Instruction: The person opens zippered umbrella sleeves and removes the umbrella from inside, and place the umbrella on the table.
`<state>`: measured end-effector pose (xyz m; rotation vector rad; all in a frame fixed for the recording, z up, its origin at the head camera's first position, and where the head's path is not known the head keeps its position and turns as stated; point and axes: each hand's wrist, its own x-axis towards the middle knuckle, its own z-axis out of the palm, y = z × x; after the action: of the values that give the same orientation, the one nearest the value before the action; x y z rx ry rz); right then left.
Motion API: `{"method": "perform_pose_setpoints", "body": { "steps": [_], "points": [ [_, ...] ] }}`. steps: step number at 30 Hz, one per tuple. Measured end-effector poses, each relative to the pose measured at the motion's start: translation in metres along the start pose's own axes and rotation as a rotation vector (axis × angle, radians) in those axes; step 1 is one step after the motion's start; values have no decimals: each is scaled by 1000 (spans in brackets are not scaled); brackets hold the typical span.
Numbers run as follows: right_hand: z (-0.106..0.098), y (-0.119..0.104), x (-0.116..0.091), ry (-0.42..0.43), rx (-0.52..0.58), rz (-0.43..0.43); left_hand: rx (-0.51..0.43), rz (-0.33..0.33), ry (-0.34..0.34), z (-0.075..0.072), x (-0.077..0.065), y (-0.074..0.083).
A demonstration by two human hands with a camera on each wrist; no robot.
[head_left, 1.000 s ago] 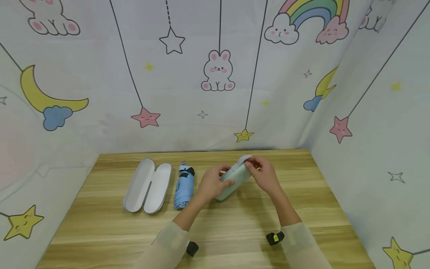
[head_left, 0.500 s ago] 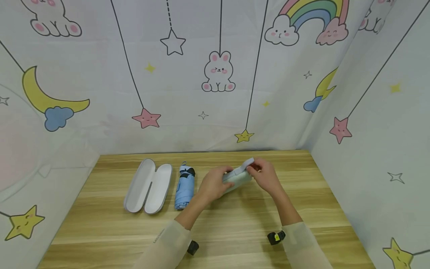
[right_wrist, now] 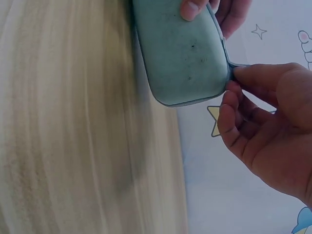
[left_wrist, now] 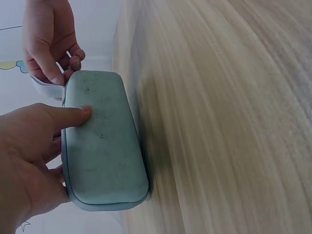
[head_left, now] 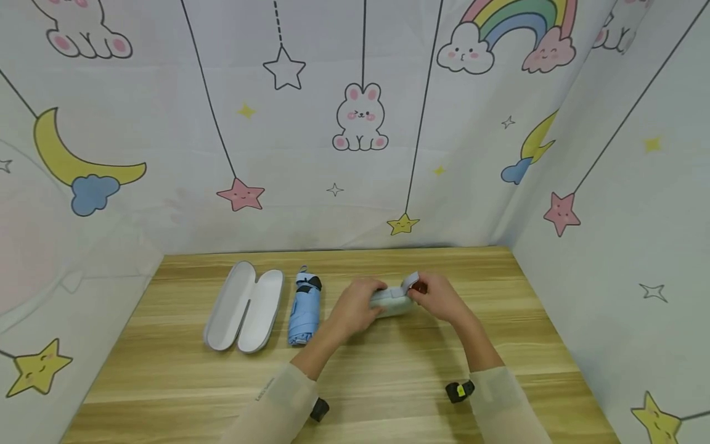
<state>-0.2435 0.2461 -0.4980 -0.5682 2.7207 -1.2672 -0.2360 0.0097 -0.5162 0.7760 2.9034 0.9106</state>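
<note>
A light green zip case (head_left: 391, 304) with rounded corners is tipped onto its side between both hands, low over the wooden table. My left hand (head_left: 355, 308) grips it from the left, its thumb (left_wrist: 73, 116) pressed on the broad green face and its other fingers behind the edge. At the case's right end my right hand (head_left: 436, 297) pinches the seam where a grey strap (head_left: 409, 282) meets it; the strap stands out in a curve. In the right wrist view, the right thumb (right_wrist: 265, 75) lies right at the case's edge.
An open white glasses case (head_left: 244, 308) lies at the left of the table (head_left: 388, 382). Between it and the left hand is a folded blue umbrella (head_left: 305, 314). A printed cloth (head_left: 310, 135) rises behind the table.
The green case has tipped over and swung more level, showing less of its broad face in the head view. Both hands have turned with it, the right one slightly lower.
</note>
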Motion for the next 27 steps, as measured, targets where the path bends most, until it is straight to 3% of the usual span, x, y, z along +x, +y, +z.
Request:
{"method": "perform_pose_setpoints", "body": {
  "steps": [10,14,23,27],
  "points": [
    [9,3,0,38,8,139,27,11,-11,4,-1,-4],
    [10,1,5,40,-73,156,18,8,-7,6,-1,-5],
    [7,-23,8,-52,-303,118,10,11,-17,7,-3,-4],
    [9,-29,8,-49,-350,143,22,14,-19,8,-3,-3]
  ]
}}
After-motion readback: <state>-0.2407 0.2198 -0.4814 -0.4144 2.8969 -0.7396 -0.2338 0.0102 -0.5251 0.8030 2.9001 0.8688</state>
